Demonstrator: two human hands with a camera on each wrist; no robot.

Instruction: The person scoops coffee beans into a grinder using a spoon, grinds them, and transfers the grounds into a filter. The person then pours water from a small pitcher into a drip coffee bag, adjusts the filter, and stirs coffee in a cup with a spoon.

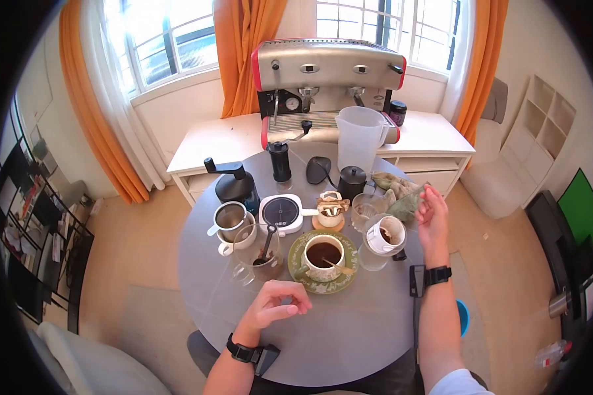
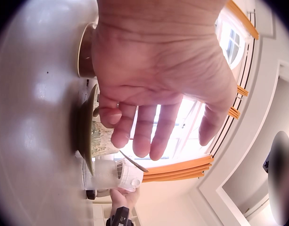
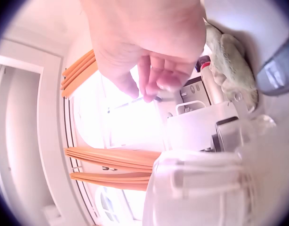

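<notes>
My left hand hovers over the near side of the table, fingers loosely bent and holding nothing. Just beyond it, a cup of dark liquid sits on a green patterned plate with a small spoon. In the left wrist view the palm and relaxed fingers of the left hand show empty. At the right, my right hand is raised beside a crumpled green cloth and a glass dripper with a white filter. The right wrist view shows the right hand with bent fingers and nothing in them.
A glass jug with a black spoon, a scale, two grinders, a black canister and a tall plastic pitcher stand on the round table. Behind is an espresso machine.
</notes>
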